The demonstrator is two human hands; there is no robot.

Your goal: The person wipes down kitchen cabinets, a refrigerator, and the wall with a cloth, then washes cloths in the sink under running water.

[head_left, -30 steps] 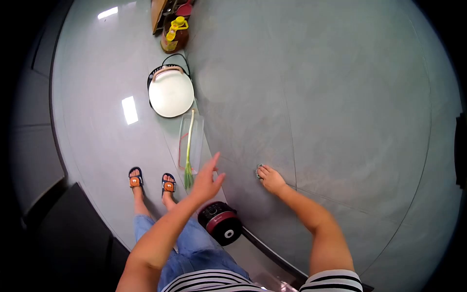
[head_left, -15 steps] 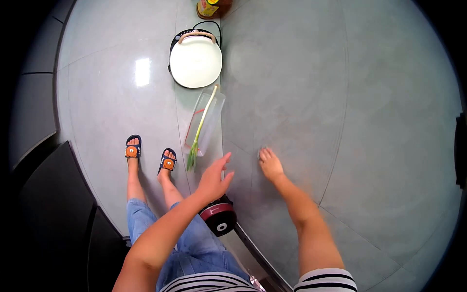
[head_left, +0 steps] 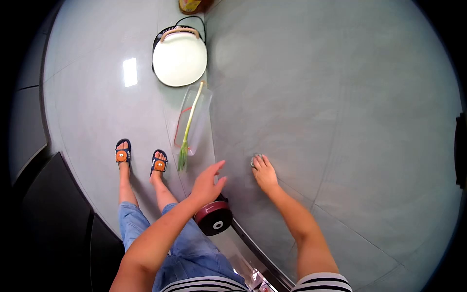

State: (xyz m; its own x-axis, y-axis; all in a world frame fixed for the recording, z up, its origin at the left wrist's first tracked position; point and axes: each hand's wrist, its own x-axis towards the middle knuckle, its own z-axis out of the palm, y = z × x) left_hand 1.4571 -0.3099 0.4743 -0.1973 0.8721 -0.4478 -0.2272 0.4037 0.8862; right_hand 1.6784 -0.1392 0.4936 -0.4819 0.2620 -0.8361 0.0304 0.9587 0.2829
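Note:
My right hand point(head_left: 265, 174) presses a small greyish-green wad point(head_left: 255, 160) against the grey tiled surface point(head_left: 292, 121); its fingers partly cover the wad. To the left, my left hand point(head_left: 208, 184) is held in the air with the thumb and fingers apart and nothing in it. It hovers just above the dark red and black round appliance point(head_left: 214, 218). Beyond it, a long green onion point(head_left: 192, 114) lies over a clear plastic tray point(head_left: 202, 117) with a red edge line.
A white round pan point(head_left: 179, 59) with a beige handle rests on a black base with a cord. Part of a brown bottle with a yellow label point(head_left: 190, 5) shows at the top. Dark cabinets point(head_left: 53, 209) stand at the left, near my sandalled feet point(head_left: 158, 163).
The view has shifted, so the pan and tray sit higher in the frame. My right hand has moved across the tiled surface with the wad. My left hand stays open in the air.

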